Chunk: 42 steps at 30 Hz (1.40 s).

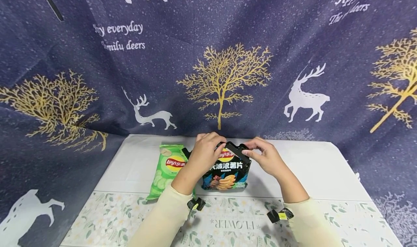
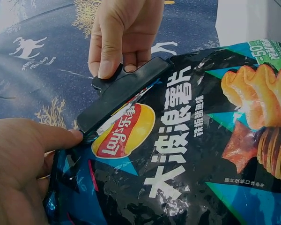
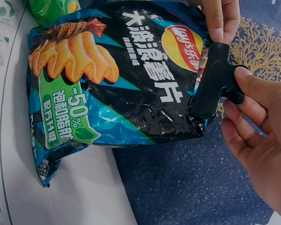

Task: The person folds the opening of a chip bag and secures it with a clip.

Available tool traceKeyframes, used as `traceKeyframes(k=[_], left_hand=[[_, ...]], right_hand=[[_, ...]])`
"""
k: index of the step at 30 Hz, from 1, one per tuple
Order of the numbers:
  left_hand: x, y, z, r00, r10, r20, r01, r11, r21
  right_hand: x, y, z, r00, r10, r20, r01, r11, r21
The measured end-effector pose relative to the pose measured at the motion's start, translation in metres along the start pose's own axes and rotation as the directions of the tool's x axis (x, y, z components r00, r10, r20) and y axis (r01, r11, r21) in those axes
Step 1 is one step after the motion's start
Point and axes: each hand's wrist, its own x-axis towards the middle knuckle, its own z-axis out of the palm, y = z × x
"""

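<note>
A black and blue Lay's chip bag [image 1: 224, 171] stands upright on the table, its lower front showing wavy chips. Along its top edge sits a black bag clip [image 3: 210, 86]. My right hand [image 1: 265, 156] pinches the clip's handle between thumb and fingers, at the bag's right side. At the other top corner, my left hand [image 1: 205, 153] grips the bag, with a finger right at the clip's end in the left wrist view. Part of the bag's left side is hidden behind this hand in the head view.
A green Lay's chip bag [image 1: 167, 171] lies to the left, partly covered by the left forearm. A black piece [image 1: 186, 153] shows at its upper right. Behind the table [image 1: 303, 167] hangs a dark blue cloth [image 1: 156, 77] with deer and trees.
</note>
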Motion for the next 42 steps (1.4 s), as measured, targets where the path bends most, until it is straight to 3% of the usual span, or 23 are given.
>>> traceKeyframes(k=[15,32,42], left_hand=[[0.0029,0.001,0.0003,1.0,0.005,-0.012,-0.005,1.0,-0.025],[0.0016,0.0014,0.0008,1.0,-0.026,0.001,0.026,0.999,-0.034],[-0.0032,-0.0043,0.0005,0.986,-0.089,-0.14,0.065,0.984,-0.168]], right_hand=[[0.0012,-0.0009,-0.0007,1.0,-0.004,-0.003,0.004,0.999,-0.034],[-0.002,-0.0033,-0.0054,0.996,0.07,0.049,-0.067,0.997,-0.046],[-0.0021,-0.0024,-0.0041,0.995,0.081,0.053,-0.078,0.996,-0.048]])
